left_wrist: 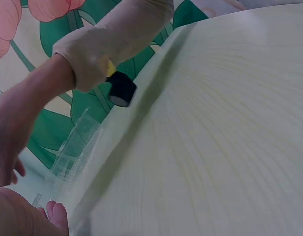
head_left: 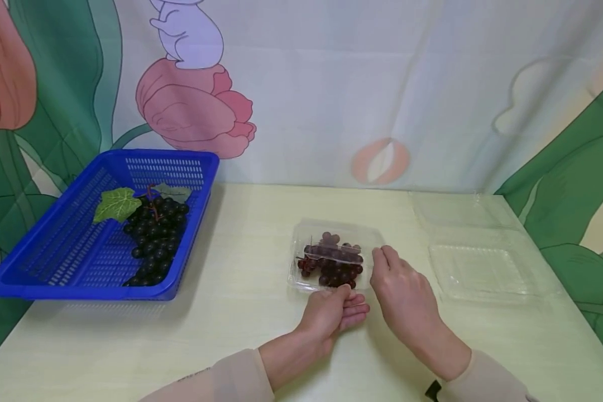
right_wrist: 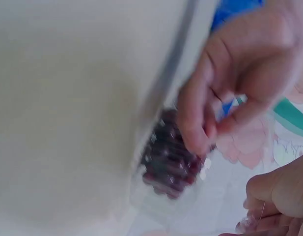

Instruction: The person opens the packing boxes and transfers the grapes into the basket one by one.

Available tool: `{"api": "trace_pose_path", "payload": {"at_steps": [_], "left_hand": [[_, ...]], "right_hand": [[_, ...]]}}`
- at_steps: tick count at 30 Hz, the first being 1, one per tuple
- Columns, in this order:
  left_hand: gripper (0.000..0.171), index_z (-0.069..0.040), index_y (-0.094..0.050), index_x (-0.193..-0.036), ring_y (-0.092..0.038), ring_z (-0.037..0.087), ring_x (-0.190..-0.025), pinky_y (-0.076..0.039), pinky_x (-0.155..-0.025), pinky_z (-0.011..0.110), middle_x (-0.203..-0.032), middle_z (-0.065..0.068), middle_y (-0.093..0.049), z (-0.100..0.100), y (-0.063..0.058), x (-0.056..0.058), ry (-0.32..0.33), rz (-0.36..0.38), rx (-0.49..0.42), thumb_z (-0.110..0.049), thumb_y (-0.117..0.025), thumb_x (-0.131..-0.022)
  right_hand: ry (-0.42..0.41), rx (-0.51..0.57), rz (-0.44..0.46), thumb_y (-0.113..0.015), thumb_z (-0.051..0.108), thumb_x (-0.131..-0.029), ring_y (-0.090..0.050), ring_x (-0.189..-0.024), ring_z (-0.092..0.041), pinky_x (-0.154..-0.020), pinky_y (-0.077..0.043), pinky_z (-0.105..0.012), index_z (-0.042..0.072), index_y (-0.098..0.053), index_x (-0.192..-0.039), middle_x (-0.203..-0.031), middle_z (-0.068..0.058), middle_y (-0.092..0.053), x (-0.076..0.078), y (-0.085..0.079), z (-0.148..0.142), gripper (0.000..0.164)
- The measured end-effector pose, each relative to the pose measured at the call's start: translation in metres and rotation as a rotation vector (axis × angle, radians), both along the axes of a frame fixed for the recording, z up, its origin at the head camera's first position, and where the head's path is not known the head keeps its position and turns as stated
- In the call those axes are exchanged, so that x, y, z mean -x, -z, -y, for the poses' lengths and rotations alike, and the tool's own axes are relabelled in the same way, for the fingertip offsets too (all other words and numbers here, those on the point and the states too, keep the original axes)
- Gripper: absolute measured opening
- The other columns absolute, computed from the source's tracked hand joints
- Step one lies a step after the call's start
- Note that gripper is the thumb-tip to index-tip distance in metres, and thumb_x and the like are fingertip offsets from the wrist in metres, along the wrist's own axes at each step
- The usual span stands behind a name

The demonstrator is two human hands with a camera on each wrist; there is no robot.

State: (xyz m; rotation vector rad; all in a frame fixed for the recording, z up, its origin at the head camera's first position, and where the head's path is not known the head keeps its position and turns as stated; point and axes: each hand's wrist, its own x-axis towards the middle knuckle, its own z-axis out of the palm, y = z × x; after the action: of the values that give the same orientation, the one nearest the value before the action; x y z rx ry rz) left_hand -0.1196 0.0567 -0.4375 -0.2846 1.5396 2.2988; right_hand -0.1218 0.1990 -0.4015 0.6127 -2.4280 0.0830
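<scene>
A clear plastic clamshell box (head_left: 295, 268) stands mid-table with a bunch of dark red grapes (head_left: 339, 271) inside, its clear lid lying over them. At the box's front edge is my left hand (head_left: 324, 315), thumb on the rim and fingers reaching to the right below it. My right hand (head_left: 407, 296) pinches the lid's right front corner between thumb and fingers. In the right wrist view, a bit of clear plastic (right_wrist: 247, 223) shows between the right fingers, with the grapes blurred beyond. The left wrist view shows little of the left hand (left_wrist: 28, 216); the box is hidden there.
At the left, a blue plastic basket (head_left: 80, 292) holds a bunch of black grapes (head_left: 156, 240) with green leaves (head_left: 116, 205). Another clear clamshell box (head_left: 482, 271) lies opened out at the right. A patterned curtain (head_left: 306, 111) hangs behind the pale table (head_left: 251, 240).
</scene>
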Motion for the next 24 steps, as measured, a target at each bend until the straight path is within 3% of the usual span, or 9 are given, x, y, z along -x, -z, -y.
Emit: {"api": "trace_pose_path", "payload": {"at_steps": [8,24], "left_hand": [[0.029,0.015,-0.064,-0.110,-0.074,0.035,-0.100,-0.061,-0.088,0.038,-0.110,0.028,-0.071,0.001,0.001,0.000,0.001,0.005,0.011,-0.010,-0.048,-0.107],[0.028,0.015,-0.063,-0.110,-0.073,0.038,-0.104,-0.061,-0.088,0.038,-0.112,0.029,-0.070,0.001,-0.002,-0.002,0.010,0.008,-0.004,-0.010,-0.049,-0.106]], "right_hand": [[-0.065,0.080,-0.030,-0.069,-0.013,-0.087,-0.071,-0.077,-0.035,-0.051,-0.059,-0.041,-0.013,-0.061,-0.109,-0.106,-0.023,-0.068,0.011,-0.012,-0.010,0.023],[-0.074,0.205,-0.024,-0.074,-0.010,-0.088,-0.071,-0.098,-0.040,-0.075,-0.062,-0.049,-0.011,-0.068,-0.117,-0.110,-0.024,-0.070,0.022,-0.018,-0.016,0.030]]}}
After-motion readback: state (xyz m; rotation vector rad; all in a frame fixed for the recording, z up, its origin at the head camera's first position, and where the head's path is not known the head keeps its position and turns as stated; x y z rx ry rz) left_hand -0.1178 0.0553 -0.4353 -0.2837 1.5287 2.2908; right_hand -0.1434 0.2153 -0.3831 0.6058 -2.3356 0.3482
